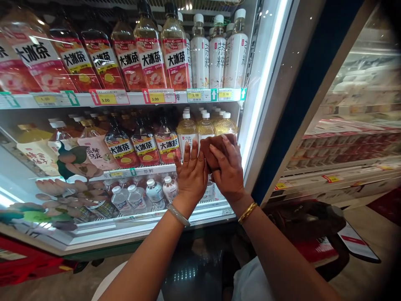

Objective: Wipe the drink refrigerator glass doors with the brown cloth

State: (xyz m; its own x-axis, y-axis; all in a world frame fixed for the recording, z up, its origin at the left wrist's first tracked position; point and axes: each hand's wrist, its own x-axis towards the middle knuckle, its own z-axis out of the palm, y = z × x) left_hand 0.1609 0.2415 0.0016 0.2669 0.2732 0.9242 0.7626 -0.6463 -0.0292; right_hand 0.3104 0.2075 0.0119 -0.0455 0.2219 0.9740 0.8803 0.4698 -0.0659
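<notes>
R hand on brown cloth — frame nr, glass wide to L.

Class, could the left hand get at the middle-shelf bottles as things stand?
Probably not: the glass pane, marked by flower decals, appears to stand between the left hand and the middle-shelf bottles.

1 L hand, 1 R hand. 1 brn cloth under R fingers. 1 pale bangle + 1 gold bangle below fingers. L of fingers, front: 3 dk tea btls; lower, 4 wht-capped btls.
</notes>
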